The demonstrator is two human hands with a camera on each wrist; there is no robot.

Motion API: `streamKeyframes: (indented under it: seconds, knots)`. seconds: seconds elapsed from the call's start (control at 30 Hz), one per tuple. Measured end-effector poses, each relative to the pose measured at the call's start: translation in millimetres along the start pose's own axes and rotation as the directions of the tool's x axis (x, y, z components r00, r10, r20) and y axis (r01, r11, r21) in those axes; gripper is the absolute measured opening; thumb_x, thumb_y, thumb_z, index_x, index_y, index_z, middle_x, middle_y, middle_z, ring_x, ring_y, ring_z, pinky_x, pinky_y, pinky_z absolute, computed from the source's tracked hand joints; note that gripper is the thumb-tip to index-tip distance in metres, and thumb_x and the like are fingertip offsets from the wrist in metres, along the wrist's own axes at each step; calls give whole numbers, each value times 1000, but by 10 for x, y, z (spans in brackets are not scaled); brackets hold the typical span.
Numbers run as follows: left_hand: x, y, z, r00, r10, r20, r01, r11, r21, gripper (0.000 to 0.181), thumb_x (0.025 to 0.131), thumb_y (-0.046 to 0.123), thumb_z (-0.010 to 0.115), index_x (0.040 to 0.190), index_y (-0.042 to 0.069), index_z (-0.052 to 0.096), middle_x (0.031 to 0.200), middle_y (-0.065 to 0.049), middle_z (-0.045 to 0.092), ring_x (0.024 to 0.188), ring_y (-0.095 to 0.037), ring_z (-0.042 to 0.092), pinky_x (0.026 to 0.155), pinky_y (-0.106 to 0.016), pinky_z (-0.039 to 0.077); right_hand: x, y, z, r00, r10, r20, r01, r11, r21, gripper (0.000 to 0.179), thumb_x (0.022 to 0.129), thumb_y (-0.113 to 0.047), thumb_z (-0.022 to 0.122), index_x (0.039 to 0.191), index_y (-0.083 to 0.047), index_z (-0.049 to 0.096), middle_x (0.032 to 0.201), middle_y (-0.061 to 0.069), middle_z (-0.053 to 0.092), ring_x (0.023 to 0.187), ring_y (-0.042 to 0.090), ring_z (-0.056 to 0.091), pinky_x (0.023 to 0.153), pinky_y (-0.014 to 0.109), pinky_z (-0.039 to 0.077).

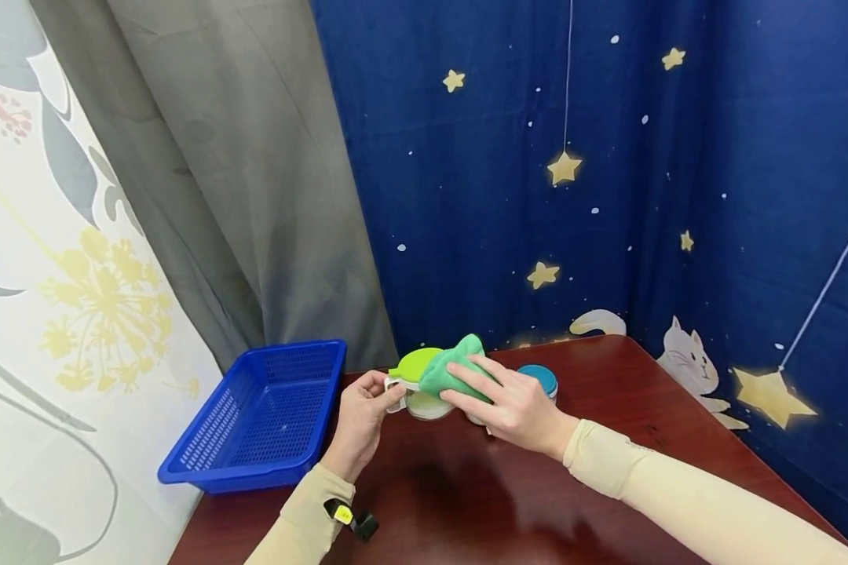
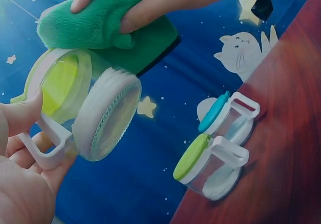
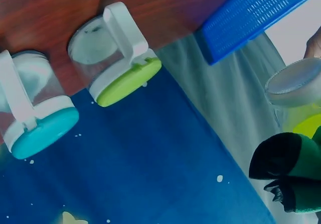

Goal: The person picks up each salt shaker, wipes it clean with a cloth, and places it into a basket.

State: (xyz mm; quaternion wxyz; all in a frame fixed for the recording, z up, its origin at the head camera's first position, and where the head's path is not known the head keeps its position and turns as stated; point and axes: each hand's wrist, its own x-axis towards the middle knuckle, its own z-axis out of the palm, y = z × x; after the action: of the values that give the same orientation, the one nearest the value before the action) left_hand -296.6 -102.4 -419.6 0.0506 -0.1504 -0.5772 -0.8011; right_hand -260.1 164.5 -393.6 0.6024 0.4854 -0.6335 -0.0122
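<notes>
In the head view my left hand (image 1: 363,416) grips the white handle (image 2: 47,148) of a clear jar (image 2: 108,121) with a lime-green lid (image 1: 418,362). White contents show at the jar's base in the left wrist view. My right hand (image 1: 512,400) holds a bunched green cloth (image 1: 452,370), thumb and fingers pressing into its folds. The cloth lies against the side of the held jar near the lid. Seen from the right wrist, the cloth (image 3: 306,184) overlaps the lid end of the jar, and only a bit of the left hand appears at the edge.
Two similar handled jars stand on the dark red table (image 1: 438,502): one with a blue lid (image 2: 214,112), one with a lime-green lid (image 2: 192,157). A blue perforated basket (image 1: 254,416) sits at the table's left. Grey and blue curtains (image 1: 466,196) hang behind.
</notes>
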Motion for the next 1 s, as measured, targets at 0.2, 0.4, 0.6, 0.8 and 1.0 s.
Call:
streamKeyframes:
  seconds: [0.2,0.4,0.6,0.8,1.0]
  knots:
    - [5,-2,-23,1000,9,13,-8,998,-57,14,86,-8,73,91,-3,61,82,-9,68,73,-17,65,65,-24,54,59,5,4,1000,-7,7,7,1000,7,28,102,-21,58,125,-15,72,135,15,62,111,35,67,69,38,60]
    - [2,-2,-61,1000,0,27,3,994,-111,14,89,-13,67,89,0,62,84,-9,70,77,-19,67,69,-26,56,-50,-93,17,1000,-1,18,-1,998,66,29,100,-18,61,127,-15,71,136,15,62,111,35,67,73,40,60]
    - [9,-9,-105,1000,13,25,-9,991,-133,18,88,-15,65,87,3,62,84,-7,69,80,-19,67,71,-26,55,-254,-194,22,997,-28,70,21,995,99,30,102,-18,56,128,-17,71,135,13,63,108,32,69,69,36,60]
    - [-22,-17,-124,995,-10,98,20,994,-104,16,89,-9,69,89,4,59,83,-6,67,80,-16,64,71,-25,54,-270,-123,8,999,-23,28,20,995,94,27,101,-17,59,124,-16,73,132,14,64,108,34,68,75,40,60]
    - [-24,-17,-144,990,-4,142,7,1000,-22,16,89,-2,73,88,3,58,85,-9,68,79,-17,64,71,-26,54,-209,-50,4,999,-13,-40,16,996,86,23,100,-16,62,119,-12,75,128,16,66,106,37,68,79,42,59]
